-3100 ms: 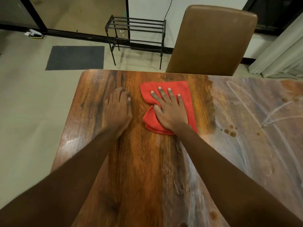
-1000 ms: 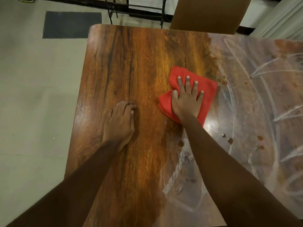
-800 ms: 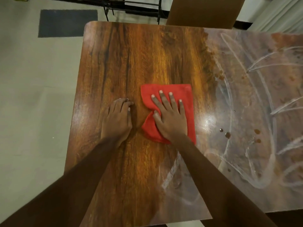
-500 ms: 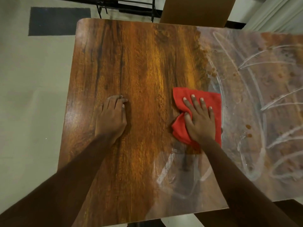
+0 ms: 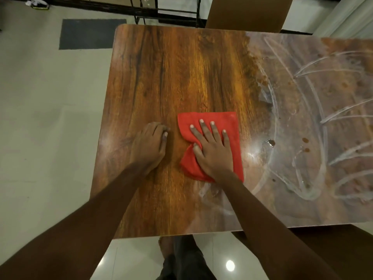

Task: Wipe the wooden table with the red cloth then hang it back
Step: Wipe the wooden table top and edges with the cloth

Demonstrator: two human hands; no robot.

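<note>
Red cloth pressed flat on the wooden table under the right hand.

The red cloth [image 5: 212, 142] lies folded near the middle of the wooden table [image 5: 161, 77], with the right hand [image 5: 212, 150] spread wide on top of it, fingers splayed, palm down. Just to its left, the left hand [image 5: 148, 146] rests on bare wood with fingers curled together, holding nothing. To the right of the cloth, the tabletop is hazy with pale smear streaks [image 5: 314, 118] and a few brown spots [image 5: 305, 140]. A brown chair back [image 5: 246, 13] stands at the far edge.
</note>
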